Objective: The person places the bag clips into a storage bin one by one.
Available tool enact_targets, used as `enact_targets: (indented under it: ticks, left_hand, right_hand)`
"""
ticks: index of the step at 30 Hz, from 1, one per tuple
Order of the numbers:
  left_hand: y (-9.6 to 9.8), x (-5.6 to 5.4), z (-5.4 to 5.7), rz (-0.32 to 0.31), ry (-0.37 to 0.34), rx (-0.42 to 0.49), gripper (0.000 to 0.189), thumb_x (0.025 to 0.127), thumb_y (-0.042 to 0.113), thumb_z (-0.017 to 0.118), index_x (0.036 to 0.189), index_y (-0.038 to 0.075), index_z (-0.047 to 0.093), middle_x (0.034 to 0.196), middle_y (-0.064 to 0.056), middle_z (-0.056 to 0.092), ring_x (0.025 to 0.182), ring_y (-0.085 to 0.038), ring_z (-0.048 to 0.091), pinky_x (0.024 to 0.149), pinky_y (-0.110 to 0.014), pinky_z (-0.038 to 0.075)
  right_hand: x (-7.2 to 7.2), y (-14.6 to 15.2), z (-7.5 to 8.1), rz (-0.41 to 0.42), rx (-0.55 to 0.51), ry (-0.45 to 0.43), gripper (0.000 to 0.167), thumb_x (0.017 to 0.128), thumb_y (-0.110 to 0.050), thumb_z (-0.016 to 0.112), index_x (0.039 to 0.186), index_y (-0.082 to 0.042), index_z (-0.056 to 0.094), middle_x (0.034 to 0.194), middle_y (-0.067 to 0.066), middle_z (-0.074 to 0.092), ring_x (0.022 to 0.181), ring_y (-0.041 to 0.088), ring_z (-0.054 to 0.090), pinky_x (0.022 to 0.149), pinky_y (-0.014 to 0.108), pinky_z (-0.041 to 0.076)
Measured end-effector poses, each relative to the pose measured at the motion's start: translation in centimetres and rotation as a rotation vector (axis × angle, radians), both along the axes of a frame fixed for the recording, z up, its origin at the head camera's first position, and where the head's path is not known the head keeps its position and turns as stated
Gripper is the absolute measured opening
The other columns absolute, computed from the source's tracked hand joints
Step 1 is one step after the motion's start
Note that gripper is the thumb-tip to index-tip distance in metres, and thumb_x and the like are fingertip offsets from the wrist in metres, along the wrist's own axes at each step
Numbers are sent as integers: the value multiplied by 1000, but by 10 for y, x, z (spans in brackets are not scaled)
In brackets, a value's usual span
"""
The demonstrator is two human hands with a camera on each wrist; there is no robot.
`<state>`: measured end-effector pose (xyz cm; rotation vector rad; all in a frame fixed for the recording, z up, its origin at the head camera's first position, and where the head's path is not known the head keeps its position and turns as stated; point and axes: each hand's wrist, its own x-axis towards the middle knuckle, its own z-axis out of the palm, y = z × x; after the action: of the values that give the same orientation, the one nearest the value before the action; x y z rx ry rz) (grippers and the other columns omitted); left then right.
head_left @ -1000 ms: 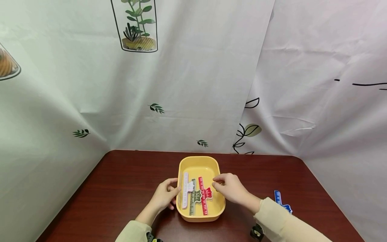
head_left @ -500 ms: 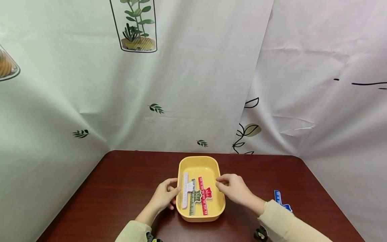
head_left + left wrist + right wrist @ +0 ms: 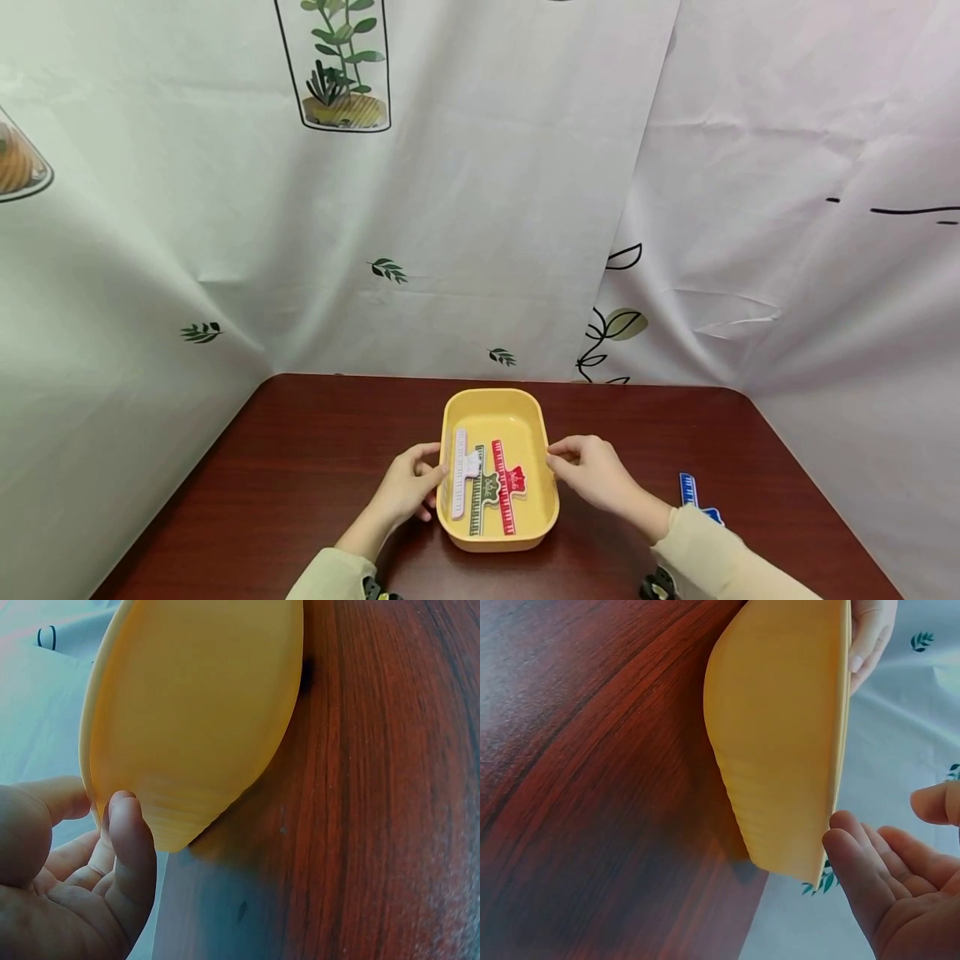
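A yellow plastic tray (image 3: pixel 493 545) stands on the table, its side walls filling much of both wrist views. Inside lie three ruler-shaped clips side by side: a pale lilac one (image 3: pixel 459 483), a dark green one (image 3: pixel 477 500) and a red one (image 3: pixel 503 492). My left hand (image 3: pixel 406 485) pinches the tray's left rim, with thumb and fingers on either side of it in the left wrist view. My right hand (image 3: pixel 596 475) is at the right rim, holding nothing; in the right wrist view its thumb stands apart from the other fingers, whose tips overlap the rim.
A blue ruler-shaped clip (image 3: pixel 688 489) lies on the table to the right, partly hidden by the right sleeve (image 3: pixel 712 550). The dark red wooden table (image 3: pixel 322 450) meets a pale printed cloth (image 3: pixel 450 208) behind and at the sides.
My right hand has drawn back rightward from over the tray's inside to its right rim. The left hand, the tray and the clips in it keep their places.
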<state>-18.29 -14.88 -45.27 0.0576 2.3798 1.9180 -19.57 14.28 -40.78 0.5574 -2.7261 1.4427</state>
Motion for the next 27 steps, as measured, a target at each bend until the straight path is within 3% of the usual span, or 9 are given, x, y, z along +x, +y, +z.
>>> enact_targets:
  ticks: [4,13,27]
  left_hand:
    - [0,0,0,1,2,0,45,97,5,63,136,-11,48,72,-10,54,51,-16,53,37,-27,48]
    - [0,0,-1,1,2,1,45,97,6,62,136,-11,47,72,-9,54,50,-16,52,36,-26,48]
    - [0,0,-1,0,-2,12,45,97,5,62,136,-12,47,73,-9,53,51,-16,52,37,-25,48]
  right_hand:
    - [1,4,-1,-7,4,-2,21,89,-7,70,103,10,72,83,7,72,69,16,66,56,25,54]
    - [3,11,-5,-22,12,-35,22,90,-8,69,104,9,71,76,8,69,63,27,64,51,27,53]
    - [6,19,-5,-26,30,-43,25,90,-9,70,105,10,71,70,3,66,60,23,62,51,26,53]
